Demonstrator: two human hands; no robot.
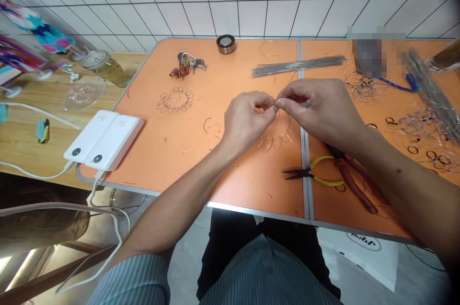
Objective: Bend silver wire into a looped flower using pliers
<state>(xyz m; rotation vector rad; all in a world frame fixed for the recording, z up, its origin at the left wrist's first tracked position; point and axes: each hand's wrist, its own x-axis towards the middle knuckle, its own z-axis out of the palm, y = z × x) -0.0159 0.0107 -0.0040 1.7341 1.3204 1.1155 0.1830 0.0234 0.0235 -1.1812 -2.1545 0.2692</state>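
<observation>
Over the orange table [179,152], my left hand [247,116] and my right hand [318,104] meet fingertip to fingertip. Both pinch a thin wire at the same spot. Below them hangs or lies a chain of looped wire [275,142]; whether it touches the table I cannot tell. A finished-looking ring of wire loops [175,100] rests to the left. Behind my hands lies a bundle of straight wires [298,65]. Yellow-handled pliers [327,157] lie beneath my right forearm, beside red-handled pliers [354,183] partly hidden by it.
Keys [188,65] and a tape roll [226,44] sit toward the back. White power banks [104,140] lie at the left edge, near a lidded cup [106,68]. Wire scraps [424,125] and another wire bundle [434,94] cover the right side.
</observation>
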